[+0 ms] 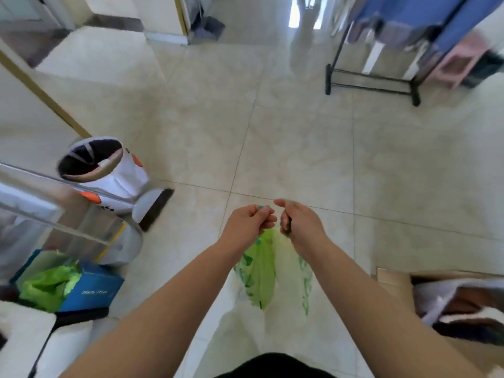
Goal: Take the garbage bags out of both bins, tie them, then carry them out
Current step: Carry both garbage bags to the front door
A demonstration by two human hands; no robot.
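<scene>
I hold a pale green garbage bag (261, 271) up in the lower middle of the frame, its body hanging free below my fists and above the tiled floor (300, 148). My left hand (249, 222) is curled closed on one pinch of the bag's top edge, and my right hand (300, 223) is closed on another pinch just beside it; the two fists sit near each other but apart, so I judge the knot is not yet made. Motion blur hides exactly how much plastic each fist has.

What worries me is the thinness of those pinches. If either strip slides out while I cross them, the mouth may drop open and the contents could spill onto the tiles. Pulling too hard could stretch or tear the film at the neck, and the knot would then not hold for carrying.

At the left of the frame stands a white bin (105, 173) with orange marks, its mouth dark. Lower left, a blue bin (92, 290) holds crumpled green plastic (47, 287); I judge that bag is yet to come out.
</scene>
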